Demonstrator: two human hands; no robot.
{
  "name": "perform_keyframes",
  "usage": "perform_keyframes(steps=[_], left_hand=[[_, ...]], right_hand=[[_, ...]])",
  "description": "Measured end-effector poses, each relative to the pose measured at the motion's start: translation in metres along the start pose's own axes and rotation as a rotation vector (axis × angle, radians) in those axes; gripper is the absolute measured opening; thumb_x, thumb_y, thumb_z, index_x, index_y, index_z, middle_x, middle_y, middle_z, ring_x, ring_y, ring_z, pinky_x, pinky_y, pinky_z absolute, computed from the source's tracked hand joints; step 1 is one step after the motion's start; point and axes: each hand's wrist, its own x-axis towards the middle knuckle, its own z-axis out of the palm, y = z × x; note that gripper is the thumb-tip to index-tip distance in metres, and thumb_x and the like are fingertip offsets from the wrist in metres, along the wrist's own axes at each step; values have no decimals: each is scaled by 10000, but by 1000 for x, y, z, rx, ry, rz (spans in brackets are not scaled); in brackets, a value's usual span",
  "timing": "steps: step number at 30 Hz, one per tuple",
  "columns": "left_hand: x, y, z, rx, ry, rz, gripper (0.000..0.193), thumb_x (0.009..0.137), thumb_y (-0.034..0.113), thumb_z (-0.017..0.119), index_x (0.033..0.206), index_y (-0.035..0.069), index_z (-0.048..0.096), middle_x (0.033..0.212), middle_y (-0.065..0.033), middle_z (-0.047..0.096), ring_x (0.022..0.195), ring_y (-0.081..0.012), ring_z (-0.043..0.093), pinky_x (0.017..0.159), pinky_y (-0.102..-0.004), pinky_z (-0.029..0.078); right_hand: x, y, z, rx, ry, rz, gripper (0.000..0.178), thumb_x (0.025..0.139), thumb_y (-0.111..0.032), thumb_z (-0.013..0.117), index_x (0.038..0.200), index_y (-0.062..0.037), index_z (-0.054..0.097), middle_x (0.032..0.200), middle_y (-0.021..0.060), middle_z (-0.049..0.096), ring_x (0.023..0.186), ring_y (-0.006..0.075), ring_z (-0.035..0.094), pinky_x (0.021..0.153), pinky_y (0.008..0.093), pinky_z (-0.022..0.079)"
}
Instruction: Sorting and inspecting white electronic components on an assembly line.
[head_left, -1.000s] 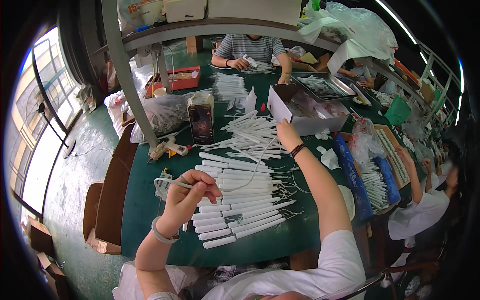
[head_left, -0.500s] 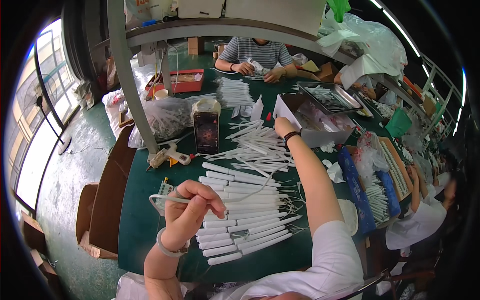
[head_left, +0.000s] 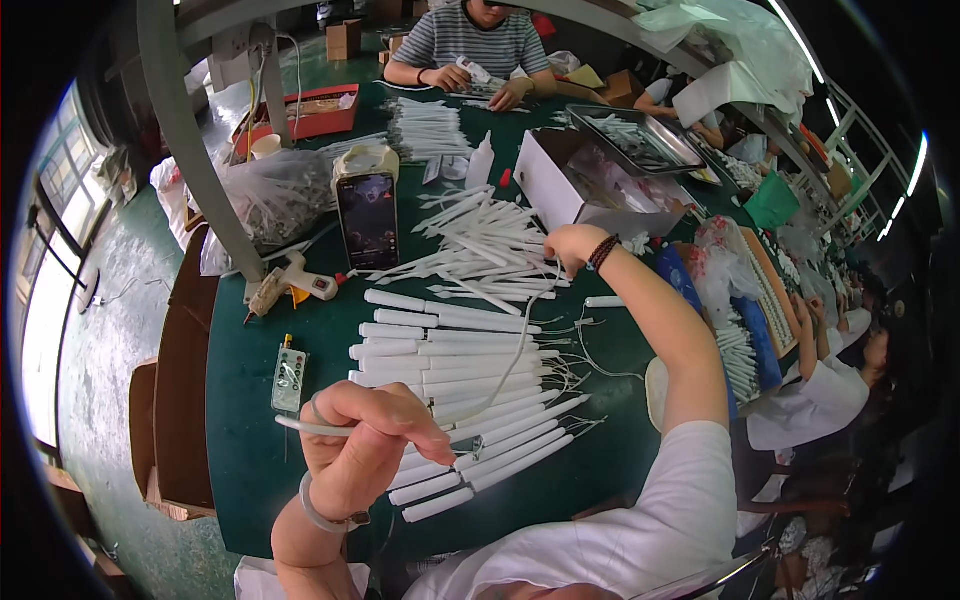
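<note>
My left hand [head_left: 372,440] is raised over the near table, thumb and fingers pinched on a thin white cable [head_left: 522,345]. One end of the cable sticks out past the left side of that hand. From there it runs slack up to my right hand [head_left: 574,248], whose closed fingers appear to grip it; the fingertips are partly hidden. Right beside that hand lies a loose pile of white pointed sticks [head_left: 480,245]. Beneath and beyond my left hand, several white tubes [head_left: 450,362] lie side by side, thin wires [head_left: 570,372] coming from their right ends.
A phone [head_left: 367,222] stands upright behind the tubes, near a glue gun [head_left: 290,285] and a small remote-like panel [head_left: 290,378]. At the right are a white box [head_left: 556,185], a metal tray [head_left: 690,150] and a blue carton [head_left: 722,385]. Across the table another person works with a glue gun [head_left: 478,72].
The view has shifted, so the table sits further left. My right hand has come nearer, away from the white box's edge. My left hand still pinches the cable.
</note>
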Motion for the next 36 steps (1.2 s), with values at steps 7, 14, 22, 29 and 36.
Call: perform_keyframes(steps=[7, 14, 22, 29, 36], left_hand=[[-2, -7, 3, 56, -48, -26, 112, 924, 74, 457, 961, -7, 525, 864, -224, 622, 751, -273, 632, 675, -388, 536], [-4, -6, 7, 84, -70, -52, 126, 928, 83, 457, 965, -18, 523, 870, -211, 624, 755, -265, 635, 690, -377, 533], [-1, -8, 6, 85, -65, -50, 125, 926, 83, 457, 959, -19, 521, 859, -213, 624, 734, -262, 637, 675, -365, 534], [-4, 0, 6, 84, -41, -27, 115, 923, 91, 465, 942, -6, 525, 816, -214, 624, 703, -262, 632, 631, -362, 539], [-4, 6, 7, 70, -3, -22, 103, 920, 84, 467, 922, 4, 532, 788, -210, 622, 685, -254, 627, 618, -356, 539]], right_hand=[[-6, 15, 60, 52, 485, 4, 132, 730, -79, 596, 844, -46, 651, 833, 174, 642, 814, 338, 623, 708, 411, 503], [-27, 19, 55, 391, 1086, -148, 86, 796, -80, 562, 821, -13, 513, 821, 155, 559, 720, 334, 571, 650, 402, 469], [-47, 4, 49, 454, 1240, -435, 93, 829, -46, 560, 916, -22, 538, 902, 148, 569, 786, 323, 577, 674, 358, 468], [-62, -2, 8, 629, 1418, -310, 77, 821, -45, 566, 888, -7, 571, 842, 141, 573, 755, 293, 581, 652, 322, 463], [-64, -15, -8, 445, 1369, -517, 88, 800, -30, 562, 882, -18, 593, 831, 117, 580, 782, 291, 579, 681, 315, 468]])
